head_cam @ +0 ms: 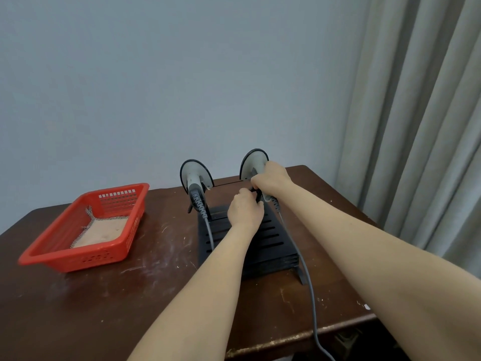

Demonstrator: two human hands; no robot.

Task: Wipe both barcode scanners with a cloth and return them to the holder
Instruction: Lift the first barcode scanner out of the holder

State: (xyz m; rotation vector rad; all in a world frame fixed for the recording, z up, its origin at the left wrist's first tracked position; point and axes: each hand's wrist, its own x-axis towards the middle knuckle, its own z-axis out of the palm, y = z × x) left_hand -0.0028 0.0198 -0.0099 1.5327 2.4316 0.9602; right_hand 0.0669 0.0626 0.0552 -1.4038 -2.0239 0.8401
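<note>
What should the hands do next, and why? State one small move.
Probably lift the right barcode scanner off the holder while the left hand steadies its clip: the right hand grips its handle, and the cloth lies in the red basket.

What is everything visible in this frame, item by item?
left scanner: 1, grey and black, upright at the holder's far left
right scanner: 1, grey and black, upright at the holder's far right
holder: 1, black, slotted, table centre
cables: 2, grey, running from the scanners towards the near edge
basket: 1, red, table left
cloth: 1, beige, inside the basket
table: 1, dark brown, scuffed
curtain: 1, grey, right
wall: 1, blue-grey, behind
left hand: 1, pinches the holder's clip
right hand: 1, grips the right scanner
</note>
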